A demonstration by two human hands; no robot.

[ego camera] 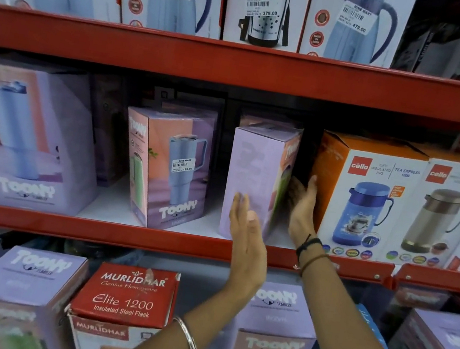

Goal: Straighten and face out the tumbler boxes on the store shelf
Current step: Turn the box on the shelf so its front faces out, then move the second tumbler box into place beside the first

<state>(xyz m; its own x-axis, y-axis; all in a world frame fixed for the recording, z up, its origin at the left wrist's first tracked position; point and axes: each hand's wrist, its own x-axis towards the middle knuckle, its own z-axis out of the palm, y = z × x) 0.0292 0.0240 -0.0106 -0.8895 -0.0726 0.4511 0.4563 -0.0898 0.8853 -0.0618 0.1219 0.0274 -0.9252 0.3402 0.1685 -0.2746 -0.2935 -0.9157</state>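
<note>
On the middle shelf stand three lilac Toony tumbler boxes. The large one (31, 135) at the left faces out. The middle box (168, 164) is turned at an angle, one corner forward. The right box (255, 178) shows a plain lilac side panel to the front. My left hand (246, 232) is flat and open against the lower front of that right box. My right hand (302, 207) is open beside the box's right side, in the gap next to an orange Cello box (359, 196). Neither hand grips anything.
Red shelf rails (151, 237) run across the front edges. Two Cello jug boxes fill the middle shelf's right end. Jug and flask boxes line the top shelf. Below are more Toony boxes (21, 285) and a red Murlidhar flask box (126, 294).
</note>
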